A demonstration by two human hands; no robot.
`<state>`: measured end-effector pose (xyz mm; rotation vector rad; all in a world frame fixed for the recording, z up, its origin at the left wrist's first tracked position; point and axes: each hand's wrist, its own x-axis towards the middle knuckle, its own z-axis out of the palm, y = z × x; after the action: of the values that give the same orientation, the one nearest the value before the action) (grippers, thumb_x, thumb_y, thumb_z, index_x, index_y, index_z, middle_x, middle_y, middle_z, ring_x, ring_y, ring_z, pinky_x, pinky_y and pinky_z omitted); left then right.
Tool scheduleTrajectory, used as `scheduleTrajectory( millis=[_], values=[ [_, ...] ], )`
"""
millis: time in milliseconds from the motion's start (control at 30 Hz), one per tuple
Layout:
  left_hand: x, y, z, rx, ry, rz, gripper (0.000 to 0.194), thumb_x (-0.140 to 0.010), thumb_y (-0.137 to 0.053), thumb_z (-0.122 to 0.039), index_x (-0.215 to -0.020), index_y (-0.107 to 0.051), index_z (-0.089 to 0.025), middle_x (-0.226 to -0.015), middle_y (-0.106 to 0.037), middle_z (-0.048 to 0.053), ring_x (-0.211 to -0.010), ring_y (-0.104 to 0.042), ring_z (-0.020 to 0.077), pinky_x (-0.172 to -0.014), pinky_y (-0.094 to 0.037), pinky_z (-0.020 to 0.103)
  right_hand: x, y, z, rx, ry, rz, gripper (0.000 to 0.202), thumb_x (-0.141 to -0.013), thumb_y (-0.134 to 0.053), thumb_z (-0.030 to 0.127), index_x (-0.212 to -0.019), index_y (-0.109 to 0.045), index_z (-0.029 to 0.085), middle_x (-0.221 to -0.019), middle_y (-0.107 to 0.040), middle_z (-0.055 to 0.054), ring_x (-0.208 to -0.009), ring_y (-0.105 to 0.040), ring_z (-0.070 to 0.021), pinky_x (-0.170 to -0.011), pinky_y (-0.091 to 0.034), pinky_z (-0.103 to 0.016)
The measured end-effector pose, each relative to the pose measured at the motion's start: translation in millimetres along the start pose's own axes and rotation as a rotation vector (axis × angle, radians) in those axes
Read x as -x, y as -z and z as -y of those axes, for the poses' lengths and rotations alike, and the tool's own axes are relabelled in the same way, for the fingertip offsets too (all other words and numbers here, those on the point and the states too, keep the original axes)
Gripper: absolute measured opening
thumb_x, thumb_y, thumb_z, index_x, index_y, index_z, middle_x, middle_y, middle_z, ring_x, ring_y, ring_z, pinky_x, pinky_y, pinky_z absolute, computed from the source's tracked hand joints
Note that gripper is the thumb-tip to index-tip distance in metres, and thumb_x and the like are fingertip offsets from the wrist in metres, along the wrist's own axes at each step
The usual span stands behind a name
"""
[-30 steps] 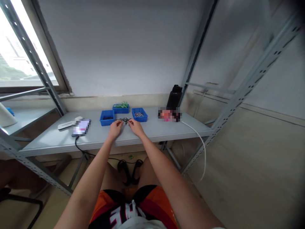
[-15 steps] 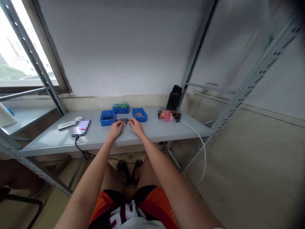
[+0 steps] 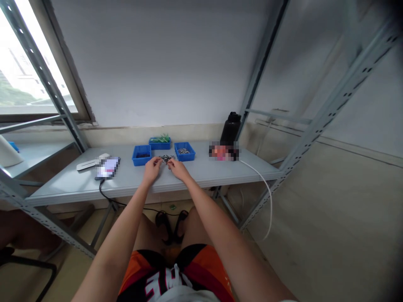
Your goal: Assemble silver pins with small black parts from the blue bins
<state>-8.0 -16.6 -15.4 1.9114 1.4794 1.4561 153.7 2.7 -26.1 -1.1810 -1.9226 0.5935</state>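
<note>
Both hands are at the small heap of slim dark and silvery parts [image 3: 166,158] that lies on the grey surface [image 3: 201,172], in front of the person. The left hand [image 3: 153,167] is at the near left side of the heap, its fingers curled and their tips drawn together; the right hand [image 3: 176,167] mirrors it from the right, thumb and forefinger meeting at the heap's near edge. Whether either pinches a single part I cannot tell (the pieces are tiny, and the fingers cover some of them).

Three blue bins stand around the heap. The left bin [image 3: 141,162] contains dark bits [image 3: 143,155], the rear bin [image 3: 160,147] is filled with green pieces [image 3: 161,139], and the right bin [image 3: 186,158] has silvery parts [image 3: 183,151] over its bottom.

Farther left on the surface lie a phone [image 3: 107,168], its screen pixelated, with a black cable [image 3: 101,191] running down over the front edge, and a flat white object [image 3: 86,165]. Well to the right, a black bottle [image 3: 230,130] stands upright behind a pixelated reddish item [image 3: 222,152], beside which a white cable [image 3: 270,197] hangs down.
</note>
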Motion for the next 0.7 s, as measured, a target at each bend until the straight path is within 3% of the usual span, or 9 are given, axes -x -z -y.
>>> scheduleTrajectory(
  millis=[433, 700],
  values=[
    [-4.2, -3.7, 9.3, -0.042, 0.011, 0.064, 0.022, -0.083, -0.056, -0.033, -0.087, -0.07, -0.017, -0.076, -0.069, 0.007, -0.072, -0.063, 0.0203, -0.071, -0.049, 0.03, -11.4, -7.1, -18.7, -0.224, -0.06, -0.165, 0.015, -0.092, -0.05, 0.029, -0.095, -0.063, 0.022, -0.08, -0.07, -0.002, -0.07, -0.063, -0.0144, -0.073, -0.052, -0.028],
    [-3.4, -4.1, 8.4, -0.038, 0.017, 0.081, 0.022, -0.082, -0.055, -0.034, -0.085, -0.07, -0.017, -0.074, -0.068, 0.006, -0.071, -0.061, 0.0196, -0.07, -0.048, 0.029, -9.0, -4.9, -14.7, -0.24, -0.091, -0.156, 0.015, -0.092, -0.05, 0.028, -0.096, -0.062, 0.021, -0.08, -0.069, -0.002, -0.068, -0.063, -0.0139, -0.07, -0.051, -0.027]
  ],
)
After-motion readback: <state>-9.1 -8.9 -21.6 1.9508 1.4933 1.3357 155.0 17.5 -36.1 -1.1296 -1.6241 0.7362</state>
